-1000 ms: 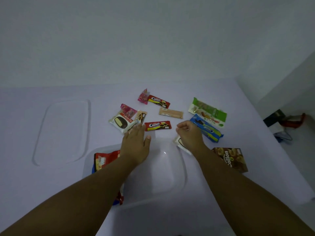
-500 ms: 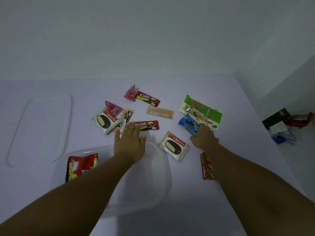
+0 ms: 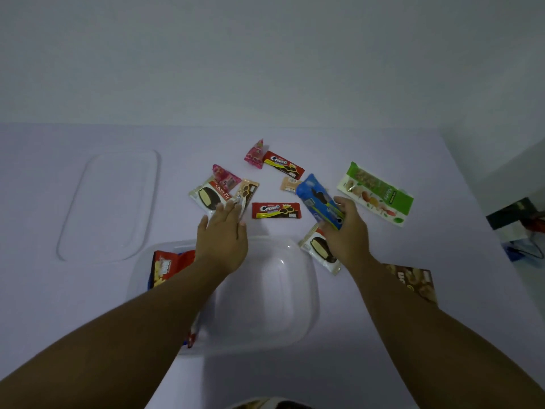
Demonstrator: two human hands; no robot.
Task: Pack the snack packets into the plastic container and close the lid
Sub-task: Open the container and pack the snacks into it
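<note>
A clear plastic container [image 3: 298,317] sits in front of me with a red snack bag [image 3: 166,265] inside at its left. My right hand [image 3: 346,231] holds a blue cookie packet [image 3: 320,200] lifted above the table, just right of the container's far rim. My left hand [image 3: 222,234] lies flat, fingers spread, over the container's far edge, with its fingertips on a Choco Pie packet [image 3: 208,196] and a brown biscuit packet [image 3: 247,193]. A red Cream-O packet [image 3: 276,210] lies between my hands. The clear lid [image 3: 110,202] rests at the left.
More packets are scattered beyond: two pink ones [image 3: 256,153], another red Cream-O [image 3: 283,165], an orange wafer [image 3: 289,184], a green nut packet [image 3: 376,191], a second Choco Pie [image 3: 320,250] and a brown box [image 3: 415,283] under my right arm. The table's right edge drops to dark clutter [image 3: 514,215].
My right hand has closed on the blue cookie packet and lifted it off the table toward the container. My left hand has slid forward onto the Choco Pie and biscuit packets.
</note>
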